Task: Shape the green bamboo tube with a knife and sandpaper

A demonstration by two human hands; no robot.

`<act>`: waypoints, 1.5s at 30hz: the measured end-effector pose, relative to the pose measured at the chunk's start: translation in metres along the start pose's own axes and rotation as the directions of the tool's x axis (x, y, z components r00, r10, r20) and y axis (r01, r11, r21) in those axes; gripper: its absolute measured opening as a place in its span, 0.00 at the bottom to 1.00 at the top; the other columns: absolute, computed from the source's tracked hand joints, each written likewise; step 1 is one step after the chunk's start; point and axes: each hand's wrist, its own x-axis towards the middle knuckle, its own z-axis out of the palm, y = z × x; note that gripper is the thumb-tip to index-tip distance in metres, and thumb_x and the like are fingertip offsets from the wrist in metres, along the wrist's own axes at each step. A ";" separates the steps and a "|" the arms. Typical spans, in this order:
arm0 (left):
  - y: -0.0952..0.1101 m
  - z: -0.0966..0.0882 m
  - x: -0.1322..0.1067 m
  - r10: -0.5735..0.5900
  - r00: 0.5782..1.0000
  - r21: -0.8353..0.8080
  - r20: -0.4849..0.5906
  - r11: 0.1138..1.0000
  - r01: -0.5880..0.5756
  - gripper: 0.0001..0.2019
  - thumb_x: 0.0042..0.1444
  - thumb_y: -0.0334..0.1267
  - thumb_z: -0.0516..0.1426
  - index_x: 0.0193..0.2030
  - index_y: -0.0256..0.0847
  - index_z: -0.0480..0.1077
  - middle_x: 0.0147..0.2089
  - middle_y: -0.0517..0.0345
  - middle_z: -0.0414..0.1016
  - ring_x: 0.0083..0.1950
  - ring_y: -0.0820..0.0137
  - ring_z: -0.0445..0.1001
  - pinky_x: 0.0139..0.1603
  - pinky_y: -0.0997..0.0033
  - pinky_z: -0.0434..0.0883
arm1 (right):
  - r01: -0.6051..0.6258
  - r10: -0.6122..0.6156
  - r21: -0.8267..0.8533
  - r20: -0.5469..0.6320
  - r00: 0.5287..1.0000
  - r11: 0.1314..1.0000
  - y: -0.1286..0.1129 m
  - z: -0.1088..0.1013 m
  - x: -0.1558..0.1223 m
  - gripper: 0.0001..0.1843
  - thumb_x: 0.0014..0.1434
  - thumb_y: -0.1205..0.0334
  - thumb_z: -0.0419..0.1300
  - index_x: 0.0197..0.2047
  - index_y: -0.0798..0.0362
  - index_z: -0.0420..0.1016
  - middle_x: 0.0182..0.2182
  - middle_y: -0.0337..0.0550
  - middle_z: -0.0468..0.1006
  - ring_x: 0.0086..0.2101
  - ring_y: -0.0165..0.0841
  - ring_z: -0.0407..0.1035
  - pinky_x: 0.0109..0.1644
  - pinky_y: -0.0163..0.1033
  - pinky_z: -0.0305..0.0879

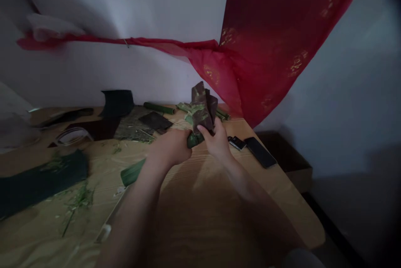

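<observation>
Head view, left hand clenched around the green lower end of a folded leaf bundle, right hand with fingers grasping its brownish-green folds, bundle held above the wooden tabletop, black phone lying right of the hands
</observation>
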 end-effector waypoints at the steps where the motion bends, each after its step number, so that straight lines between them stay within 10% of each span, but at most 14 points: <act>1: 0.002 0.000 0.000 0.013 1.000 0.000 -0.001 1.000 -0.013 0.19 0.50 0.35 0.55 0.49 0.45 0.74 0.46 0.46 0.81 0.45 0.53 0.80 0.39 0.62 0.73 | -0.001 0.000 -0.024 -0.030 1.000 1.000 0.000 -0.002 0.001 0.22 0.55 0.49 0.66 0.49 0.51 0.70 0.45 0.48 0.80 0.48 0.43 0.75 0.54 0.49 0.72; 9: -0.010 0.004 0.006 0.047 0.998 -0.108 -0.049 0.993 -0.052 0.18 0.50 0.34 0.55 0.48 0.45 0.75 0.46 0.50 0.82 0.47 0.58 0.80 0.43 0.68 0.72 | -0.255 0.134 0.217 0.454 0.881 0.942 -0.010 -0.041 0.015 0.23 0.47 0.53 0.73 0.45 0.49 0.74 0.40 0.39 0.81 0.39 0.37 0.76 0.44 0.44 0.75; 15: -0.007 0.004 0.005 0.008 0.998 -0.047 -0.064 0.999 -0.011 0.19 0.49 0.34 0.54 0.49 0.44 0.74 0.45 0.46 0.82 0.47 0.53 0.80 0.40 0.63 0.73 | -0.065 0.040 0.175 0.144 0.989 0.982 -0.004 -0.011 0.004 0.17 0.51 0.50 0.69 0.35 0.50 0.70 0.30 0.36 0.76 0.33 0.34 0.72 0.37 0.39 0.71; 20: 0.003 0.002 0.002 0.033 0.998 -0.015 -0.054 0.999 -0.034 0.17 0.49 0.35 0.54 0.47 0.44 0.74 0.45 0.45 0.81 0.45 0.53 0.80 0.38 0.62 0.73 | 0.024 -0.018 0.046 -0.126 0.992 0.999 0.000 0.001 -0.003 0.16 0.56 0.47 0.64 0.33 0.48 0.64 0.27 0.36 0.73 0.30 0.33 0.69 0.34 0.38 0.69; 29: -0.009 0.002 0.005 0.034 0.997 -0.078 -0.067 0.996 -0.039 0.19 0.49 0.33 0.54 0.48 0.46 0.74 0.45 0.49 0.82 0.46 0.55 0.80 0.40 0.65 0.72 | -0.225 0.136 0.242 0.337 0.932 0.944 -0.007 -0.028 0.012 0.28 0.42 0.50 0.74 0.46 0.48 0.72 0.41 0.41 0.81 0.40 0.40 0.77 0.42 0.47 0.77; 40: 0.002 0.002 0.001 0.093 0.994 -0.048 -0.054 0.994 -0.096 0.15 0.49 0.34 0.54 0.45 0.44 0.73 0.43 0.48 0.82 0.44 0.57 0.80 0.38 0.66 0.71 | 0.021 0.003 0.114 -0.212 0.977 0.993 -0.006 0.006 -0.008 0.17 0.54 0.48 0.67 0.33 0.49 0.65 0.27 0.34 0.72 0.28 0.31 0.69 0.31 0.36 0.70; 45: -0.002 0.002 0.003 0.142 0.988 -0.094 -0.065 0.984 -0.148 0.16 0.49 0.33 0.54 0.44 0.44 0.74 0.42 0.50 0.82 0.43 0.58 0.80 0.38 0.66 0.71 | -0.120 0.116 0.212 0.029 0.993 0.970 -0.011 -0.013 0.002 0.20 0.51 0.45 0.68 0.38 0.49 0.68 0.31 0.37 0.77 0.31 0.33 0.72 0.32 0.38 0.73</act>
